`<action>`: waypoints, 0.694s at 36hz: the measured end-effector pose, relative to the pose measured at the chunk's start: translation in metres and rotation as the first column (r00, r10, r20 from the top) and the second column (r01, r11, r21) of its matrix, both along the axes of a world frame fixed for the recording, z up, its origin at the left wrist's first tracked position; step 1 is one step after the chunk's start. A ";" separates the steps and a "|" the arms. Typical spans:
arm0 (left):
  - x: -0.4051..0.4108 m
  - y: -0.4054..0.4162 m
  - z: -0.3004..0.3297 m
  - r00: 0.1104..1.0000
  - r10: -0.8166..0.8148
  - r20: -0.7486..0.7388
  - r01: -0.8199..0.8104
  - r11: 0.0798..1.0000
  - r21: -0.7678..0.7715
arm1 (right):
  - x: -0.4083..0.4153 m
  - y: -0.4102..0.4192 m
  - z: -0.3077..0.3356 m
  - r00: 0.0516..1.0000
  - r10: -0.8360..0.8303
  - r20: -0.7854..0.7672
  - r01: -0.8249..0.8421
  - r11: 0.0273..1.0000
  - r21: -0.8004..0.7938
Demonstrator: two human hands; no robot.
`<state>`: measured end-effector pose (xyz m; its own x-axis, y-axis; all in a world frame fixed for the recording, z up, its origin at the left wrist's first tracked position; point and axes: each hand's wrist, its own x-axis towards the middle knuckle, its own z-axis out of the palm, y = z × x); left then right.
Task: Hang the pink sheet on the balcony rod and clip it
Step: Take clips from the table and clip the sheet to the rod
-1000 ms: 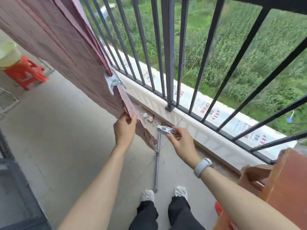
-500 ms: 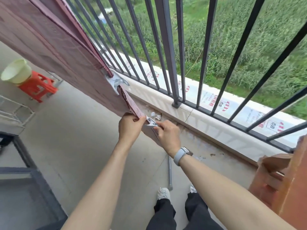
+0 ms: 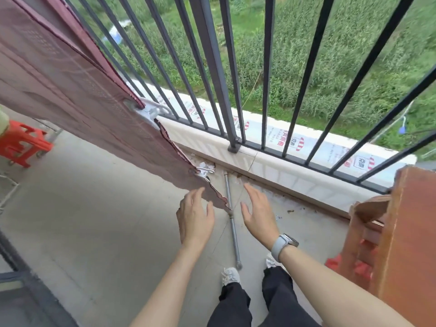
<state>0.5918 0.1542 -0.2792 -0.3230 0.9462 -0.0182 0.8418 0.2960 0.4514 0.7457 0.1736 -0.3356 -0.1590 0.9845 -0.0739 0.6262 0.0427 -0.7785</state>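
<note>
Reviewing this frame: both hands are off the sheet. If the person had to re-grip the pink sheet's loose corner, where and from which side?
Judging by the pose, pinch the free corner of the pink sheet below the nearer white clip, coming from the left side with the left hand, which is open and closest. The edge there hangs unclipped and thin, so thumb and fingers can close on both faces.

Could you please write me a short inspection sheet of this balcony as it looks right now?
Surface: bare concrete floor, some debris by the ledge.
Job's things: pink sheet hanging, two white clips on its edge.
Clutter: metal pole on the floor; red stool; wooden furniture at right.
Hands: left hand and right hand open, holding nothing.
Cables: nothing seen.
Surroundings: dark railing, green field beyond.
</note>
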 end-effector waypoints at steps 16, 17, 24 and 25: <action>0.229 -0.063 -0.059 0.194 -0.981 -0.014 0.949 0.192 -0.251 | 0.198 -0.233 -0.009 0.516 -0.579 0.632 0.689 0.718 0.095; 0.242 -0.072 -0.062 0.108 -0.994 -0.015 0.953 0.108 -0.282 | 0.206 -0.249 -0.008 0.474 -0.599 0.646 0.733 0.675 0.088; 0.303 -0.126 -0.078 -0.398 -0.917 0.021 0.798 -0.358 -0.486 | 0.232 -0.336 -0.016 0.516 -0.290 0.806 0.771 0.568 -0.289; 0.305 -0.129 -0.084 -0.448 -0.894 0.031 0.744 -0.392 -0.541 | 0.235 -0.343 -0.019 0.521 -0.253 0.815 0.768 0.556 -0.318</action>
